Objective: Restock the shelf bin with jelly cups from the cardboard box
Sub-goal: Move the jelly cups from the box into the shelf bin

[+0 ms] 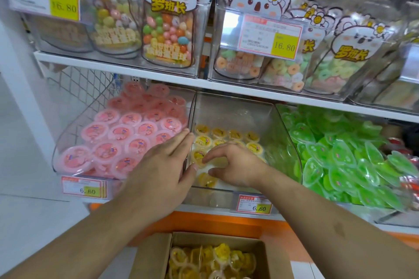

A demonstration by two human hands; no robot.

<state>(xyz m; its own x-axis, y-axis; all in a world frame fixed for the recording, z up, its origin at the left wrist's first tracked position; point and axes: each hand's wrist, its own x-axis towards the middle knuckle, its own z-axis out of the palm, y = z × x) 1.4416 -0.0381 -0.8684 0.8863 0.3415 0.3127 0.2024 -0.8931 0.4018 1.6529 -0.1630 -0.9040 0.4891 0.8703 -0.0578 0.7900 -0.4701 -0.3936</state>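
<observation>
A clear shelf bin [238, 111] in the middle of the lower shelf holds several yellow jelly cups [235, 135] on its floor. My left hand [163, 165] lies flat with straight fingers against the bin's left wall, over its front corner. My right hand [235, 165] reaches into the bin, fingers curled down over a yellow jelly cup [199, 157] at the front left; whether it grips the cup is unclear. An open cardboard box [267, 253] at the bottom holds several more yellow jelly cups [210, 260].
A bin of pink jelly cups [127, 136] stands to the left, a bin of green jelly cups [344, 154] to the right. Price tags [255, 205] hang on the bin fronts. The upper shelf [136, 70] carries clear bins of candy bags.
</observation>
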